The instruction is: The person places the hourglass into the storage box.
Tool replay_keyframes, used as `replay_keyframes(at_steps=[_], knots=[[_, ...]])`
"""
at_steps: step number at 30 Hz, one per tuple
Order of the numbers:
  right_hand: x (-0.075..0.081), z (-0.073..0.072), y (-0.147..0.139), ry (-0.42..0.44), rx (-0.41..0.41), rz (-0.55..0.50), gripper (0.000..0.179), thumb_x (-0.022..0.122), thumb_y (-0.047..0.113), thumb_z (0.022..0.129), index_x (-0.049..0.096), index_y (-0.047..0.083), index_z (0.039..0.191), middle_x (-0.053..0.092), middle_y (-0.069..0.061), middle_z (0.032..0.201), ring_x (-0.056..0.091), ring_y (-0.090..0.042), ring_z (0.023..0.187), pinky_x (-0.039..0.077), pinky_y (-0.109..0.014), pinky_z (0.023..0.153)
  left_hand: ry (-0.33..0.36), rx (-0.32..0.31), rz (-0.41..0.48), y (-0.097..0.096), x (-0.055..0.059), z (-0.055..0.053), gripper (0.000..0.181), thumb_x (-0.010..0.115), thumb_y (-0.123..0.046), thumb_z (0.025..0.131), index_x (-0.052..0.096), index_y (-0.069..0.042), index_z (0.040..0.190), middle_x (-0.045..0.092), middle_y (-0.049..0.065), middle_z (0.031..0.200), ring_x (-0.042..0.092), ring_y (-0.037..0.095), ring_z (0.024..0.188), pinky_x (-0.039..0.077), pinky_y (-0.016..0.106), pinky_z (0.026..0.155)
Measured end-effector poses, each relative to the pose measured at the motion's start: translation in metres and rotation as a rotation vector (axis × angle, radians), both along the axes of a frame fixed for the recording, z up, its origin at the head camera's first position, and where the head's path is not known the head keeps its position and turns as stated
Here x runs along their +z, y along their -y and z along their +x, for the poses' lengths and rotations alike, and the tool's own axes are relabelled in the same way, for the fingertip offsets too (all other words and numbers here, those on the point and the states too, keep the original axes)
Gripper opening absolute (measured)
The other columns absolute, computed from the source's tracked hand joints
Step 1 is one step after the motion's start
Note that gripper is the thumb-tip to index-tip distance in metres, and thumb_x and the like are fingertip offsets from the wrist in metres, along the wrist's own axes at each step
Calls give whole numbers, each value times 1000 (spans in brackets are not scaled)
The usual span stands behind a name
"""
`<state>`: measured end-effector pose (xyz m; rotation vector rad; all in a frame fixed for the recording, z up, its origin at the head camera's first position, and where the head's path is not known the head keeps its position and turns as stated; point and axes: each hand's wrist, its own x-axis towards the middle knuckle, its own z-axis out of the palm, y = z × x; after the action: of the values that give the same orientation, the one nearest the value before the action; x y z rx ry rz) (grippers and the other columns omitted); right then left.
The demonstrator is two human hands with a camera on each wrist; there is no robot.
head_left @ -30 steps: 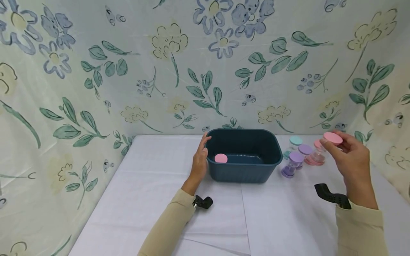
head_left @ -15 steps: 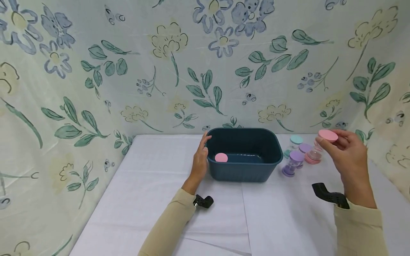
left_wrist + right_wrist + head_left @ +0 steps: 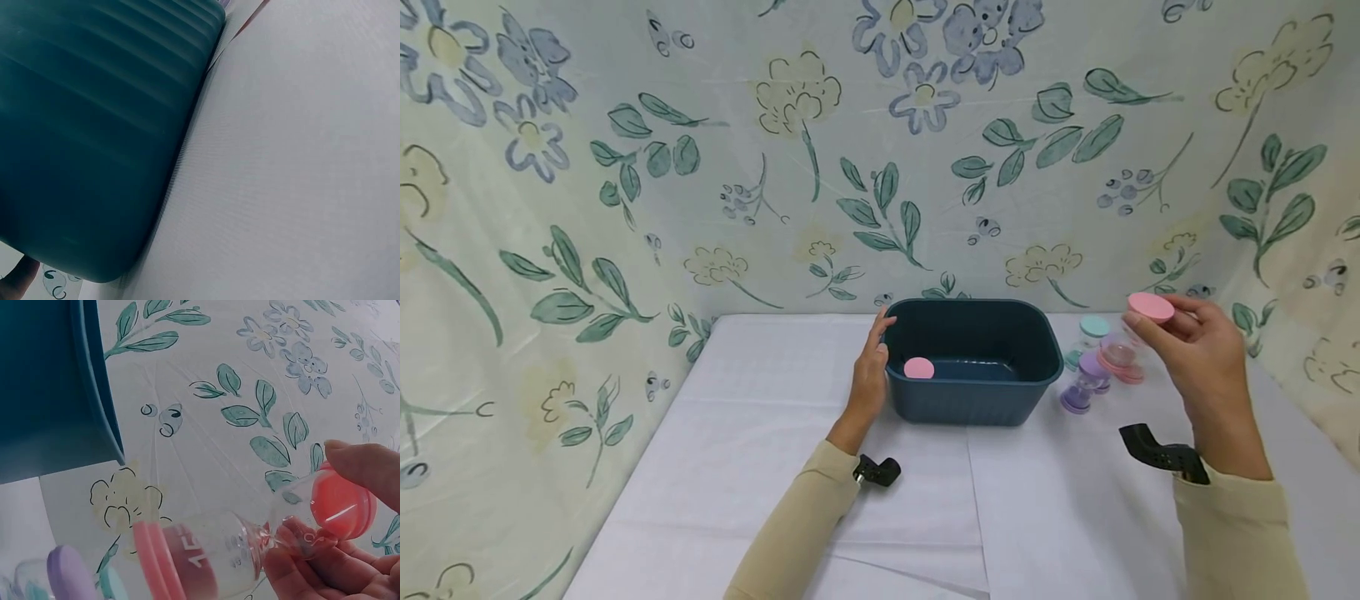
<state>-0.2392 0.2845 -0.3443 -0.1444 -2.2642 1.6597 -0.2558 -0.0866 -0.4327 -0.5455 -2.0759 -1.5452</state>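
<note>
My right hand (image 3: 1206,354) pinches a pink sand timer (image 3: 231,550) by its upper end, thumb on the pink cap. The timer is tilted, its lower end toward the bin. A dark teal bin (image 3: 977,404) stands on the table, and my left hand (image 3: 868,375) rests against its left wall with fingertips at the rim. Inside the bin a round pink cap (image 3: 919,367) shows; the rest of that piece is hidden by the front wall. In the left wrist view, the bin's ribbed wall (image 3: 94,125) fills the left side.
Right of the bin stand a teal sand timer (image 3: 1093,326) and a purple sand timer (image 3: 1077,402). A second purple one is partly covered by the held timer. Pink shows just behind the held timer's lower end. A flowered cloth (image 3: 880,125) hangs behind the white table (image 3: 700,467).
My right hand has moved left toward the bin with the pink sand timer, rising slightly. My left hand and the bin have stayed in place.
</note>
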Motion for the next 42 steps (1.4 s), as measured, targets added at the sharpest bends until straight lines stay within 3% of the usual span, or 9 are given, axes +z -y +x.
replay_keyframes(at_steps=[5, 13, 17, 24, 30, 38, 42], knots=[[5, -3, 9, -15, 7, 67, 68, 72, 33, 85, 42, 16, 143, 58, 2, 129, 53, -8, 110, 43, -15, 95, 8, 7, -9, 1, -1, -1, 47, 24, -7, 98, 38, 7, 141, 24, 15, 157, 20, 34, 145, 20, 52, 114], [10, -5, 22, -41, 44, 112, 65, 71, 35, 85, 45, 18, 142, 58, -1, 131, 55, -8, 109, 46, -15, 90, 2, 14, -7, 5, -34, -29, 48, 22, -15, 101, 37, -3, 145, 22, 9, 159, 18, 26, 146, 18, 53, 115], [11, -5, 29, -52, 65, 109, 65, 71, 36, 85, 45, 17, 141, 58, -3, 132, 55, -9, 109, 46, -13, 87, 7, 23, -2, 4, -37, -31, 50, 22, -25, 101, 38, -11, 146, 23, 4, 159, 18, 19, 146, 20, 51, 115], [15, -5, 40, -52, 91, 102, 65, 72, 38, 83, 47, 16, 139, 59, -2, 129, 57, -9, 107, 47, -9, 82, -3, 19, 2, 4, -39, -31, 52, 23, -31, 100, 38, -12, 146, 24, 6, 159, 18, 18, 146, 21, 53, 114], [16, -7, 52, -86, 143, 97, 63, 73, 35, 84, 48, 13, 137, 61, -2, 125, 58, -10, 105, 46, -9, 81, -15, 12, 2, 3, -33, -27, 48, 23, -18, 101, 38, -6, 145, 22, 4, 159, 18, 24, 146, 19, 54, 114], [14, -11, 66, -131, 230, 69, 58, 73, 29, 84, 50, 9, 133, 63, 1, 119, 59, -12, 104, 46, -10, 84, 10, 2, 6, -1, -1, 0, 48, 24, -8, 98, 38, 7, 141, 24, 16, 157, 19, 35, 145, 19, 54, 114], [13, -13, 75, -146, 250, 90, 56, 73, 31, 85, 51, 8, 131, 64, -2, 118, 59, -13, 103, 47, -11, 85, 16, 2, 9, -1, 2, 2, 49, 24, -9, 97, 38, 7, 141, 25, 16, 157, 19, 35, 145, 19, 54, 114]])
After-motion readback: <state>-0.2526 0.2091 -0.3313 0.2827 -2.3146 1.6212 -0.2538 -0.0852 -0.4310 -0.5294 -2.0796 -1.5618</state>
